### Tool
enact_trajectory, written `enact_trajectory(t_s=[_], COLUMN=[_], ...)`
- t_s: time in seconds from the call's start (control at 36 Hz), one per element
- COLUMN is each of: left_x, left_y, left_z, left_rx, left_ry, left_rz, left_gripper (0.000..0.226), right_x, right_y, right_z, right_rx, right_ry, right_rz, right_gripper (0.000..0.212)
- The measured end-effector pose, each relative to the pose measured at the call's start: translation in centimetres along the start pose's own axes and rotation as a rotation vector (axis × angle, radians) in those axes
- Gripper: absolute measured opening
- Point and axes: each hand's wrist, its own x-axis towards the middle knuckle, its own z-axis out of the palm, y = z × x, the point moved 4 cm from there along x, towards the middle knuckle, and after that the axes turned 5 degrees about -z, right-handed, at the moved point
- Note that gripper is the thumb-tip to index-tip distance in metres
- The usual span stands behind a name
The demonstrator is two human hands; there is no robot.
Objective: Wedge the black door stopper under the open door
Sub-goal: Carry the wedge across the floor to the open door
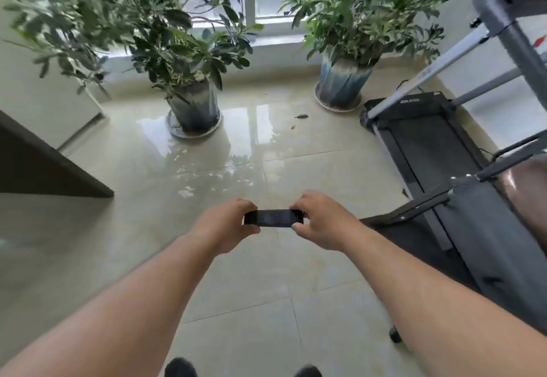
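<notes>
Door stopper (273, 218), black, ribbed: held level over bare tile floor (236, 282) w/ open room all round, left hand (226, 225) & right hand (321, 221) fingers pinched on its ends; treadmill (429, 145) edge to its right, dark panel (35, 166) well left.

Glossy tiled floor (266, 273) throughout. Two potted plants on saucers, upper centre (194, 110) and upper right (340, 86); fallen leaf (301, 116) between; treadmill (429, 151) at right.
</notes>
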Motion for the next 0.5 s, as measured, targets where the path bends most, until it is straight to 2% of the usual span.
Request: enact_trajectory(t_s=[0.25, 0.5], left_x=[-3.0, -7.6], left_y=[-15.1, -31.4], left_z=[-3.5, -7.9], left_rx=[-0.058, -0.1], left_ry=[0.018, 0.037], left_rz=[-0.073, -0.198], left_gripper=[0.027, 0.027], right_x=[7.6, 16.2], right_y=[-12.8, -27.7], right_z=[4.8, 10.0], right_rx=[-0.021, -0.1], right_ry=[-0.062, -0.113], right_rz=[-0.034, -0.138], right_gripper=[0.026, 0.028])
